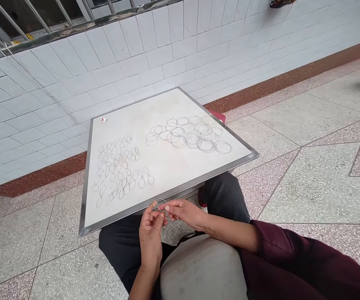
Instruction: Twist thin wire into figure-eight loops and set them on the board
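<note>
Together, left hand [150, 237] and right hand [182, 212] pinch a wire loop [164, 209].

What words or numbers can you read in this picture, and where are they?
There are no words, numbers or signs that I can read. The white board shows only rows of wire loops, and the wire loop between the left hand and right hand has no writing. The small red-and-white object is too small to tell if it has any.
</note>
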### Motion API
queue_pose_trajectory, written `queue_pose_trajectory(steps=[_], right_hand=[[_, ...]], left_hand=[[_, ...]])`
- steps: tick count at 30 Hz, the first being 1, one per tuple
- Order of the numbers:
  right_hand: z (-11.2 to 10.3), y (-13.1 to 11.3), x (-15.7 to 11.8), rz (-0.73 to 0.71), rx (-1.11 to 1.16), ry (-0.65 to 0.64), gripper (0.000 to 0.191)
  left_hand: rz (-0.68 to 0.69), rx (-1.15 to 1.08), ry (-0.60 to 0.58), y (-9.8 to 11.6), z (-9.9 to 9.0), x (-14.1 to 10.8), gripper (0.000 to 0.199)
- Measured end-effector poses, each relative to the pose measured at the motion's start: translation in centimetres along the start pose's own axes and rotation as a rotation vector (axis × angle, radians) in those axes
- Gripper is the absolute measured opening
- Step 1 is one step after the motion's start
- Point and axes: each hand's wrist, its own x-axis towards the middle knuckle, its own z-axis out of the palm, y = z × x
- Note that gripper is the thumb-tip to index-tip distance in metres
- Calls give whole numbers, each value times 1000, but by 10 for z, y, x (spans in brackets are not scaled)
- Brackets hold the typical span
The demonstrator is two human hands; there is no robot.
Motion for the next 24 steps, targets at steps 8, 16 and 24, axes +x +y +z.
queue_pose_trajectory(steps=[8,16,24], right_hand=[[-7,4,-2,-18,-10,-119,45],[-8,4,0,-19,-14,-83,42],[-5,2,0,1,-14,-47,42]], left_hand=[[-5,-48,28,-1,-3,1,50],[-8,-16,40,0,-5,3,59],[10,65,24,0,-5,4,60]])
